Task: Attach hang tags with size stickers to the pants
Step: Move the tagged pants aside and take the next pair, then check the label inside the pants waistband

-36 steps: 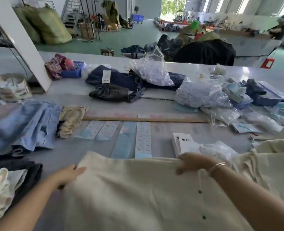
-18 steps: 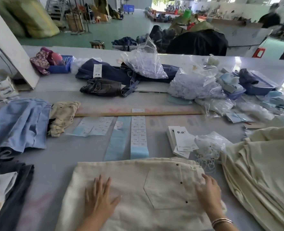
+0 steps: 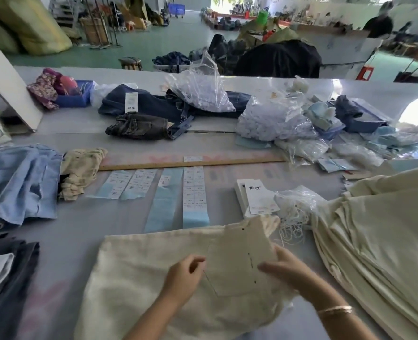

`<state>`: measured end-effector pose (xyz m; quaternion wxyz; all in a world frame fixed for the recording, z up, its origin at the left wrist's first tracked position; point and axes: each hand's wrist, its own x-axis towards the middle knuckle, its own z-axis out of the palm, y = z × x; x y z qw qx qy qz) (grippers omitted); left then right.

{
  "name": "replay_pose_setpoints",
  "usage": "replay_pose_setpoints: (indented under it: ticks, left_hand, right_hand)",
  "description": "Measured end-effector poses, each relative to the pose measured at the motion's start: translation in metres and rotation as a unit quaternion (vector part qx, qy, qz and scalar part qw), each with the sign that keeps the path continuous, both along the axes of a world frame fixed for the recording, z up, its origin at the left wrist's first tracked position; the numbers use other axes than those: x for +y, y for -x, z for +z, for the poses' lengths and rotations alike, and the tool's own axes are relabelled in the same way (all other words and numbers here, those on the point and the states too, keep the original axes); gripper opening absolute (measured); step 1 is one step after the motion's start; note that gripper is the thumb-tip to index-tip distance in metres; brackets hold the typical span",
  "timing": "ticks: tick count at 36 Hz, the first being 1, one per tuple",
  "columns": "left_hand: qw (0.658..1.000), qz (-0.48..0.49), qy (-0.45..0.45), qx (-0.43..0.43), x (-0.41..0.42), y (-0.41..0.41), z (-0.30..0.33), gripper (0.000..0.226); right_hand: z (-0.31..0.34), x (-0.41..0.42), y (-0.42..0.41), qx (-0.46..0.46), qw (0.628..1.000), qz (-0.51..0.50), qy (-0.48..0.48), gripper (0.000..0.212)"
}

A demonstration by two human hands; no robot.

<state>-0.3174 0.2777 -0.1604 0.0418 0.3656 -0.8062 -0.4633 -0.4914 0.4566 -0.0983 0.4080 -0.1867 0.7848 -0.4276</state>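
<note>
At far left, folded light-blue garments (image 3: 18,182) lie on the grey surface (image 3: 63,246), with a crumpled beige cloth (image 3: 81,171) just beside them. Further right, four strips of size stickers (image 3: 194,192) lie side by side below a wooden ruler (image 3: 190,163). In the foreground, the cream pants (image 3: 139,278) lie spread on the surface, their upper right corner lifted. The left hand (image 3: 183,278) pinches the raised fabric, fingers curled; the right hand (image 3: 286,268) grips the same fold from the other side, thumb on top. A stack of white hang tags (image 3: 258,196) lies beyond the pants, touching a bag of white strings (image 3: 296,207). At far right lies a pile of cream pants (image 3: 379,236).
</note>
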Motion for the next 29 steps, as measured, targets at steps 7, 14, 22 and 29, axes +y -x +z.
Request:
replay_pose_setpoints:
  ticks: [7, 14, 22, 29]
  left_hand:
    - [0.921, 0.103, -0.331, 0.179, 0.034, 0.011, 0.05, 0.03]
    - [0.881, 0.072, -0.415, 0.215, 0.022, -0.01, 0.052, 0.024]
    - [0.864, 0.033, -0.436, 0.249, 0.03, -0.012, 0.067, 0.031]
    - [0.847, 0.081, -0.46, 0.252, 0.033, -0.014, 0.069, 0.027]
  right_hand:
    - [0.011, -0.045, -0.104, 0.129, 0.988, 0.062, 0.055, 0.061]
    - [0.009, -0.047, -0.099, 0.051, 0.992, -0.046, 0.107, 0.04]
    - [0.014, -0.049, -0.097, 0.129, 0.985, -0.082, 0.074, 0.036]
    - [0.016, -0.043, -0.089, 0.07, 0.981, -0.129, 0.124, 0.019]
